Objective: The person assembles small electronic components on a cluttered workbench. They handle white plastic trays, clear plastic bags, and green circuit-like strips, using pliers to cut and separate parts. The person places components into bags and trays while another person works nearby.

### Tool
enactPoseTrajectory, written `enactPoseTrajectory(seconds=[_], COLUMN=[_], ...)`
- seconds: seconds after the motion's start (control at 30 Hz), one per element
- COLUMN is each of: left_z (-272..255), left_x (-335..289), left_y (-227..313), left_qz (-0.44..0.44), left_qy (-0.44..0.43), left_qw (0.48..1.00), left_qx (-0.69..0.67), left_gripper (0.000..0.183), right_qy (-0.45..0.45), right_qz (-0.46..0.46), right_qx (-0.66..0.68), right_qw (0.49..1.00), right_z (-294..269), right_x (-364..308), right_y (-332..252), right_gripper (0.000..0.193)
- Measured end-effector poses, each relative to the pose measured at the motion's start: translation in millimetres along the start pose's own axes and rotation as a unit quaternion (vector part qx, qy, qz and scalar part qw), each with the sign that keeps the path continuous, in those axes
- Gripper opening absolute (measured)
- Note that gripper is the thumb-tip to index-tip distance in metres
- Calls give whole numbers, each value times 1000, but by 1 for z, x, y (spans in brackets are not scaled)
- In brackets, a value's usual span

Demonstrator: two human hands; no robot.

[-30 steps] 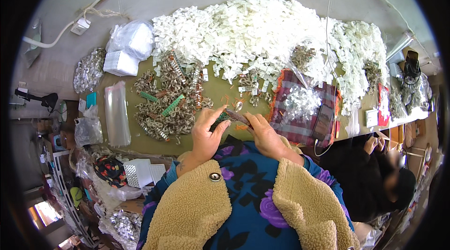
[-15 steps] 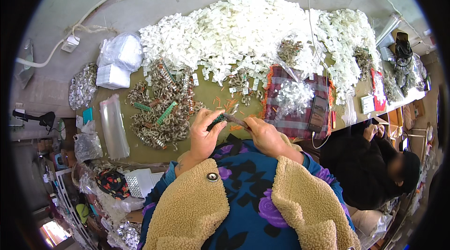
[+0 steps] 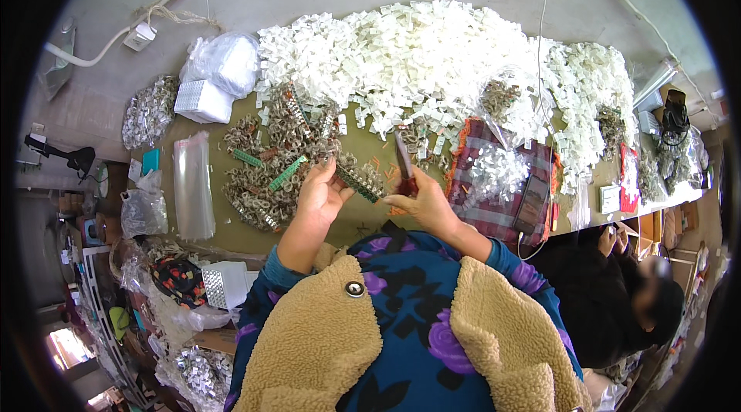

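We had the green strip (image 3: 360,183) up over the near-mid tabletop, tilted down to the right, w/ small metal bits along it and curled grey-brown pcs on its far side. Our L hand (image 3: 320,200) was closed on its left end, fingertips pinching; our R hand (image 3: 426,202) was wrapped round the red-handled pliers (image 3: 404,157), nose pointing far, apart from the strip. Couldn't tell if the nose was parted, or if the R thumb touched the strip's right end.

Progress, as we judged it: this strip wasn't finished, since pcs were on it. Orange scraps (image 3: 376,159) just beyond it suggested some trimming was done. Plenty seemed left: the big heap of curled pcs (image 3: 258,200) to the left had more strips in it, though we couldn't sort done from undone there. A smaller cluster (image 3: 419,140) lay far of the pliers.

Room: best gap was the green tabletop (image 3: 351,220) btwn our forearms, w/ its near edge close to our jacket. L side was tight vs the heap; R side ran up to the plaid cloth (image 3: 472,210) w/ a phone (image 3: 532,202) and its cable (image 3: 543,72). Far side was walled off by the white pcs pile (image 3: 401,57).
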State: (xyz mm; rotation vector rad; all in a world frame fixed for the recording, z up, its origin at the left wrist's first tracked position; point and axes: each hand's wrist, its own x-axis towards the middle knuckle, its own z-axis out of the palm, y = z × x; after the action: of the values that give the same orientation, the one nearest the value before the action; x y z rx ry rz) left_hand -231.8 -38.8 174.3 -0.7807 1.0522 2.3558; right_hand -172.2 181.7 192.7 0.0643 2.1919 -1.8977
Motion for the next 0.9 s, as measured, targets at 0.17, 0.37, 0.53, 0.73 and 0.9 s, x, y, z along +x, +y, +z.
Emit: enactPoseTrajectory(seconds=[0.17,0.37,0.53,0.73,0.9], left_z=[-3,1,23,19,13], left_x=[-3,-34,-46,-40,-49], left_y=[-20,-15,-21,-25,-21], left_qz=[-18,236,463,274,297], left_qy=[-27,81,-151,-169,-80], left_qw=[999,869,532,732,722], left_qx=[-28,427,693,601,619], left_gripper=[30,43,50,46,50], right_qy=[31,27,-35,-40,-7], right_qz=[-46,-34,-54,62,38], right_qx=[-107,-161,-118,16,-127], right_qw=[993,986,991,997,991], right_z=[16,-9,-10,-21,-25], right_x=[4,11,13,6,-23], right_y=[4,2,-8,-20,-14], right_gripper=[33,30,27,14,12])
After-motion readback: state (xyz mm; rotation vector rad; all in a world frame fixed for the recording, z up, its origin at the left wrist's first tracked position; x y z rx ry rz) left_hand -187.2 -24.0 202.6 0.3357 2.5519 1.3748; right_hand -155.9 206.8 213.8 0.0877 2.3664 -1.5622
